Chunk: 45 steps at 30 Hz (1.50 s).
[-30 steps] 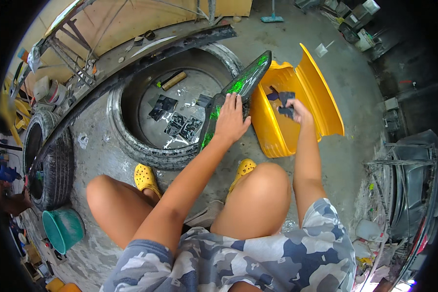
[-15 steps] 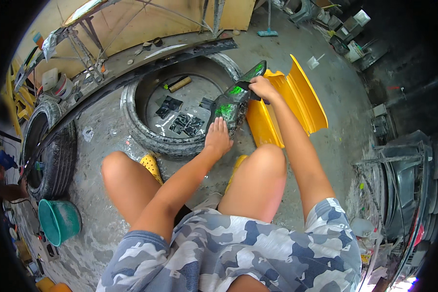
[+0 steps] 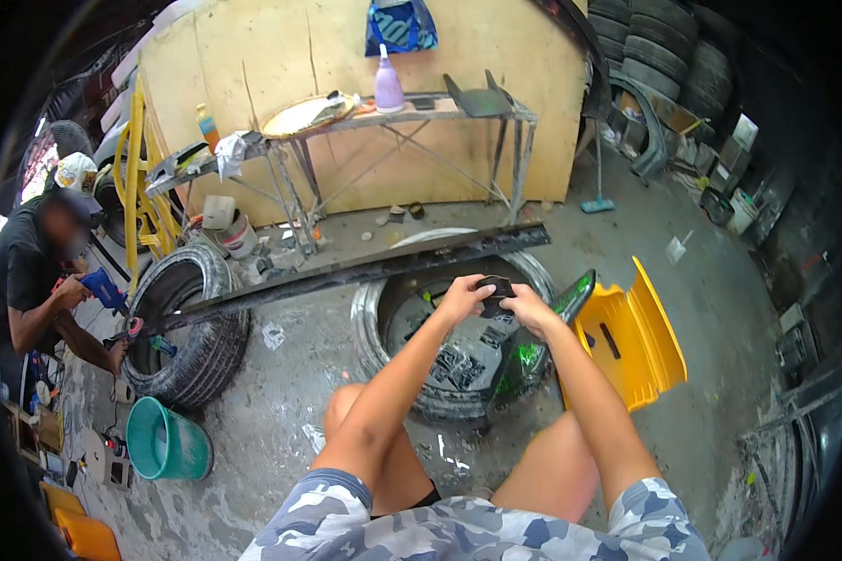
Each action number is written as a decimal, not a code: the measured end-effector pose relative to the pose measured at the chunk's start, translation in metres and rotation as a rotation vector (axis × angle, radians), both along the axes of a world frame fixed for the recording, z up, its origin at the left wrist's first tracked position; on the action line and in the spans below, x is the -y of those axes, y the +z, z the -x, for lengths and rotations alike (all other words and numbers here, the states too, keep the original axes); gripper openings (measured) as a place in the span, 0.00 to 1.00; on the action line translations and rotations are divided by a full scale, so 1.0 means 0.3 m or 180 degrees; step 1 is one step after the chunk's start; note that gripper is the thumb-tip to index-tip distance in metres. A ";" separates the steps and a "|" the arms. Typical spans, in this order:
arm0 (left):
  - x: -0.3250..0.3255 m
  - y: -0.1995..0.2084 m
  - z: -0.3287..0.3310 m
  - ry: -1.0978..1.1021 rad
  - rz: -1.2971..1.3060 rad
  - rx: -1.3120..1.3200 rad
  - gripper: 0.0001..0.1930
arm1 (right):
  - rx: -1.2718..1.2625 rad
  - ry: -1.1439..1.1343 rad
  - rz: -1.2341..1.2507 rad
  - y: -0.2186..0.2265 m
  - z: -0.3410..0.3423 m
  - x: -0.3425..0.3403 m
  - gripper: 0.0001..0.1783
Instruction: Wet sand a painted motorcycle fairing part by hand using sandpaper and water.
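head view: since half a second ago, both hands have been moved. the left hand (image 3: pixel 465 301) has been lifted off the green-flecked part (image 3: pixel 530 355), where it had been laid flat, and the right hand (image 3: pixel 530 309) has been drawn away from that part's upper end. the two have been brought together over the tyre (image 3: pixel 369 323), and a small black piece (image 3: pixel 493 288) is pinched between the fingertips of both. judged from this, work on the part's surface is paused while the piece is handled.

the black piece is dark and appears bent or folded; finer detail is too small to tell. the green-flecked part, dark with bright green patches, is seen at 5 o'clock from it, lying across the tyre's 4 o'clock side and partly hidden by the right forearm. the yellow shell (image 3: pixel 662 327) stands open at 4 o'clock from the hands.
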State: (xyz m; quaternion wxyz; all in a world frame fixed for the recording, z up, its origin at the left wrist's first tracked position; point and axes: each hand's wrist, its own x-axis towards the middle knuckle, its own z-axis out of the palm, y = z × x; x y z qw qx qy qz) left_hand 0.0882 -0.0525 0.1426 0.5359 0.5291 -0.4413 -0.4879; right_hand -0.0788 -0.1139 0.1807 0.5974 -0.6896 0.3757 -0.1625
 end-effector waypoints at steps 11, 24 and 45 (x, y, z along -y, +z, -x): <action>-0.003 -0.070 -0.293 0.0349 -0.0102 0.2252 0.15 | -0.2060 -0.1315 0.1853 0.005 0.976 -0.231 0.20; -0.174 0.003 -0.454 -0.0189 -0.0570 0.2560 0.12 | -0.2227 -0.2093 -0.2103 -0.005 1.472 -1.222 0.35; -0.334 0.211 0.004 -0.1492 -0.0144 0.2374 0.07 | -0.1908 0.0719 -0.3054 -0.335 0.965 -0.669 0.28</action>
